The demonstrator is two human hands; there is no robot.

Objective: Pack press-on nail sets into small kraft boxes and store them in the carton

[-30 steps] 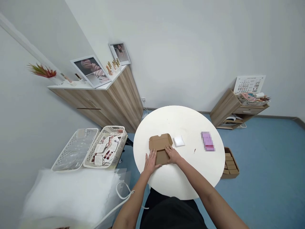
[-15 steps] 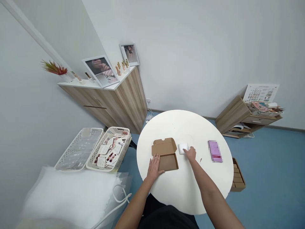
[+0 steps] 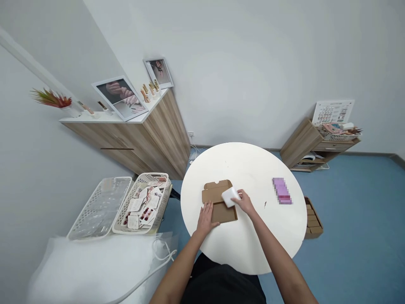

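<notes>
An opened brown cardboard box (image 3: 224, 214) lies on the round white table (image 3: 249, 249), its lid folded back away from me. My left hand (image 3: 205, 218) rests flat on the box's left side, fingers stretched out. Between the thumb and fingers of my right hand (image 3: 245, 202) is a flat white square packet (image 3: 230, 196). The packet is tilted over the box's right part, where it hides the hinge side and corner. I cannot make out what the packet is made of.
Farther right on the table lies a blurred purple item (image 3: 282, 191). Two white baskets (image 3: 164, 207) with cards and clear plastic stand left, above white foam-like sheets (image 3: 95, 270). A carton of brown boxes (image 3: 313, 223) sits on the floor right; a wooden cabinet (image 3: 167, 131) stands behind.
My right hand has lifted the white packet off the table and carried it left, over the box. My left hand stays on the box. The whole view has shifted slightly.
</notes>
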